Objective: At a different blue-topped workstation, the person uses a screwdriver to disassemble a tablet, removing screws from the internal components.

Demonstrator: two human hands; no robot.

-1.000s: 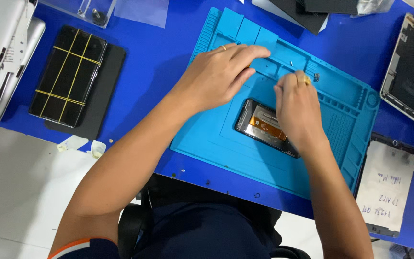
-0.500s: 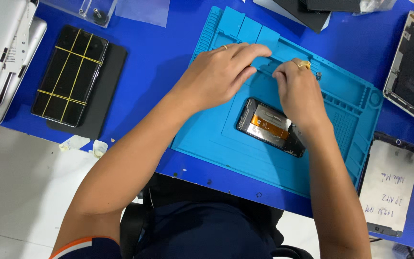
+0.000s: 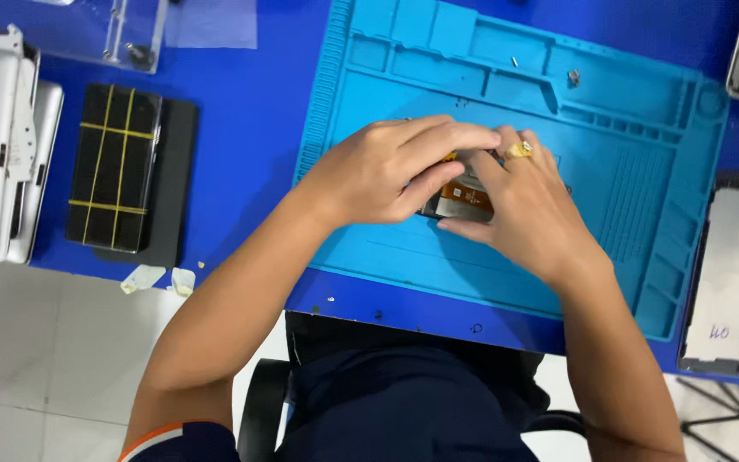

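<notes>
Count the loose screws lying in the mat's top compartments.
2 visible: one small screw in an upper tray of the blue mat, another screw just to its right. Others may sit hidden under the hands.

Bright, even overhead light, soft shadows, slight motion blur.

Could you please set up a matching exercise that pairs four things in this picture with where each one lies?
Things:
1. small dark device with an orange flex strip
2. black slab banded with yellow strips
3. gold ring
4. tiny loose screw

Places:
A. in a top compartment of the light blue silicone work mat
B. on a finger of the right hand
C. on a black pad left of the mat
D. on the mat, under the left hand and the right hand

Pairs: 1-D, 2-C, 3-B, 4-A
</notes>
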